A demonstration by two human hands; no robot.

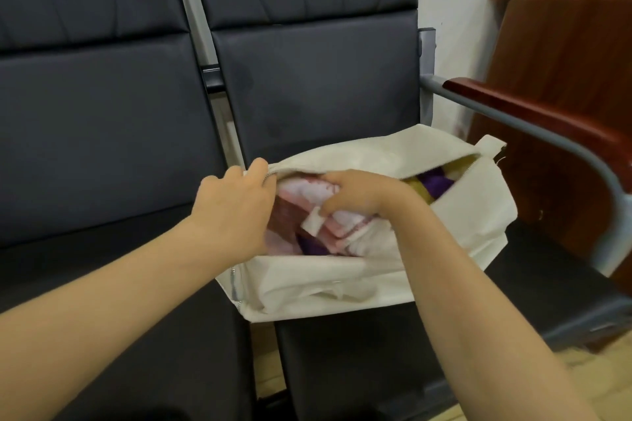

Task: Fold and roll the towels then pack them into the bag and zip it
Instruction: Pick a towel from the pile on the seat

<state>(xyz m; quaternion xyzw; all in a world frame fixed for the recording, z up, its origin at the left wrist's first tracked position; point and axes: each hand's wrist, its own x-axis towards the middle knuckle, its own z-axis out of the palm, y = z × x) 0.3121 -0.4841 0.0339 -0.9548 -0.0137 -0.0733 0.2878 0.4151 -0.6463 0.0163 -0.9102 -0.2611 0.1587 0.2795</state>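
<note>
A cream canvas bag (342, 284) lies open on the seat of the right-hand dark chair (307, 85). Inside it a rolled pink and white towel (301, 195) fills the left part. A purple towel (436, 181) and a yellow one (415, 185) show at the right end of the opening. My left hand (236, 205) grips the upper left edge of the bag's opening by the zipper. My right hand (359, 193) reaches into the bag, fingers curled round the pink and white towel. The zipper (234, 284) runs open down the bag's left corner.
A second dark chair (102, 147) stands to the left. On the right runs a grey metal armrest tube (533, 130) with a red-brown wooden top (547, 116), and a wooden panel (561, 55) leans on the white wall behind it. Pale floor shows below.
</note>
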